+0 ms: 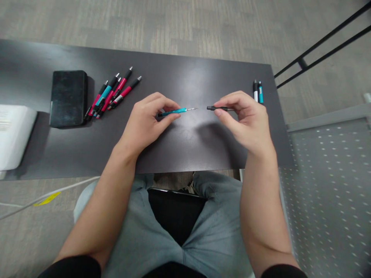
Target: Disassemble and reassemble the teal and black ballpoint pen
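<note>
Over the middle of the dark table, my left hand (pixel 155 116) pinches a blue pen barrel (pixel 176 111) between thumb and fingers. A thin refill (pixel 191 109) sticks out of the barrel's right end, pointing toward my other hand. A short way to the right, my right hand (pixel 243 116) grips a black pen grip section (pixel 213 108) between thumb and fingertips, with its narrow end facing left. A small gap separates the refill tip from the black part. My fingers cover part of both pieces.
Several red and blue pens (pixel 117 92) lie in a pile at left, beside a black box (pixel 68 98). A white device (pixel 16 135) stands at the far left. Two pens (pixel 260 92) lie near the right edge of the table (pixel 185 154). A grey perforated panel (pixel 333 185) is at right.
</note>
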`<state>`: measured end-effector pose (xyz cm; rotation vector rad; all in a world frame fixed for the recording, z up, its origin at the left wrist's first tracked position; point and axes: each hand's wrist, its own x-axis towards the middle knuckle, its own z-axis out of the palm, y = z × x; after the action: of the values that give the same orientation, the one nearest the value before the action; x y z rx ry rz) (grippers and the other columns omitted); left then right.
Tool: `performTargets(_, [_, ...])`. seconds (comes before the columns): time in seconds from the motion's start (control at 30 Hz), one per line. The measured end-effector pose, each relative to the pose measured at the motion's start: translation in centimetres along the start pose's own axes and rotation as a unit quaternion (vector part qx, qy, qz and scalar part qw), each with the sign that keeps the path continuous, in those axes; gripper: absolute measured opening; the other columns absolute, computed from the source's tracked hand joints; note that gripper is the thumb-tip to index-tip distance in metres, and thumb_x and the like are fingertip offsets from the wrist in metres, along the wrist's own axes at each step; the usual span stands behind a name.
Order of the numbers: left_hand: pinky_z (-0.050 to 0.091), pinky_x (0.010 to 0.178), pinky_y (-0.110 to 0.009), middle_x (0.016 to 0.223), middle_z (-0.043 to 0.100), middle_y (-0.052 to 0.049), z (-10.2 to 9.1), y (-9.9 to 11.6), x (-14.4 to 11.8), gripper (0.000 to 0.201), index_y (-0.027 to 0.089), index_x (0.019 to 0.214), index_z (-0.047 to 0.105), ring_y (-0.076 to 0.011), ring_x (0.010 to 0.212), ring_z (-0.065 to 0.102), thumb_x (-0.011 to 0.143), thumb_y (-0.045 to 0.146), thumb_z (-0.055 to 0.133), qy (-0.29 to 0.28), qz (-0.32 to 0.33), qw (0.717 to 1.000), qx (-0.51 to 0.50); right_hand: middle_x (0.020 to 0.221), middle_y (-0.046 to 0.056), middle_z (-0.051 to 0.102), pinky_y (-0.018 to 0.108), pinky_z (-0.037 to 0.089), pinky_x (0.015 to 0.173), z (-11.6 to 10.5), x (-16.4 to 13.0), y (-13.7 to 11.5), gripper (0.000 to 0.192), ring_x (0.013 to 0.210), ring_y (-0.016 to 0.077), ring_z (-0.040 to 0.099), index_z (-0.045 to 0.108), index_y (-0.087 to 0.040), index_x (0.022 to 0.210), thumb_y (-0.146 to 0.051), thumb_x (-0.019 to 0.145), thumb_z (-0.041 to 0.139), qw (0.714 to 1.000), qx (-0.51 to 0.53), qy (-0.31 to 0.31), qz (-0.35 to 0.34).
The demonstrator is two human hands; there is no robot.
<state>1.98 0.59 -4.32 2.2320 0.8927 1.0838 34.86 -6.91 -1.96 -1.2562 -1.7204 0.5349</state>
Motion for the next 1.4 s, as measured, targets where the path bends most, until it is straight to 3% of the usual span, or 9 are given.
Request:
performTargets(0.17, [0.069,0.085,-0.045,0.109,0.092,-0.008,0.3,0.3,0.1,0.033,0.031,0.117,0.096,-0.0297,0.096,0.080,0.120,0.063,0.090,0.009,0.014,1.000,-0.005,0.124,0.011,0.091,0.074,0.077,0.107,0.3,0.3,-1.4,0.014,0.115,0.0410,0.083,0.090,-0.045,0.122,-0.056,0.119,0.082,1.000,-0.017,-0.017,-0.014])
performTargets(0.33, [0.068,0.083,-0.048,0.108,0.091,-0.007,0.4,0.3,0.1,0.042,0.033,0.118,0.097,-0.0293,0.093,0.078,0.121,0.074,0.087,-0.013,0.019,1.000,-0.012,0.122,0.010,0.091,0.074,0.078,0.102,0.8,0.2,-1.3,0.014,0.113,0.0415,0.083,0.089,-0.044,0.122,-0.055,0.115,0.085,1.000,-0.018,-0.020,-0.006])
performTargets(0.53, [0.068,0.085,-0.047,0.108,0.091,-0.008,0.3,0.6,0.0,0.042,0.031,0.119,0.099,-0.0299,0.093,0.080,0.122,0.071,0.086,-0.009,0.015,1.000,-0.007,0.123,0.010,0.092,0.069,0.079,0.100,0.8,0.0,-0.7,0.018,0.114,0.0402,0.085,0.087,-0.042,0.122,-0.058,0.115,0.087,1.000,-0.012,-0.020,0.003])
performTargets(0.7, [0.070,0.089,-0.045,0.110,0.090,-0.007,0.3,0.9,0.0,0.033,0.031,0.121,0.099,-0.0282,0.094,0.080,0.121,0.063,0.089,-0.020,0.020,1.000,-0.011,0.126,0.005,0.095,0.058,0.079,0.101,1.7,0.0,-1.0,0.022,0.115,0.0341,0.091,0.085,-0.038,0.127,-0.050,0.111,0.095,0.999,0.032,-0.020,-0.006])
performTargets(0.97, [0.072,0.090,-0.048,0.108,0.086,-0.008,0.9,0.9,-0.1,0.037,0.037,0.123,0.100,-0.0305,0.095,0.080,0.121,0.072,0.088,-0.020,0.019,0.999,-0.027,0.125,0.000,0.097,0.046,0.078,0.099,2.7,0.0,-1.6,0.019,0.113,0.0274,0.095,0.088,-0.037,0.127,-0.033,0.111,0.095,0.997,0.058,-0.013,-0.048])
performTargets(1.2, [0.071,0.094,-0.046,0.111,0.088,-0.008,0.7,1.3,-0.2,0.035,0.032,0.125,0.101,-0.0293,0.098,0.081,0.125,0.063,0.085,-0.015,0.026,1.000,-0.004,0.114,0.000,0.095,0.041,0.077,0.090,3.0,0.2,-1.4,0.014,0.101,0.0247,0.093,0.088,-0.035,0.122,-0.047,0.116,0.092,0.998,0.035,-0.004,-0.052])
performTargets(1.4, [0.072,0.096,-0.048,0.114,0.090,-0.009,1.0,1.1,-0.2,0.031,0.034,0.126,0.101,-0.0300,0.099,0.083,0.125,0.061,0.086,-0.019,0.041,0.999,-0.014,0.081,-0.003,0.078,0.044,0.068,0.079,3.3,0.2,-2.1,0.039,0.070,0.0232,0.075,0.085,-0.035,0.122,-0.071,0.129,0.072,0.999,-0.016,-0.043,0.014])
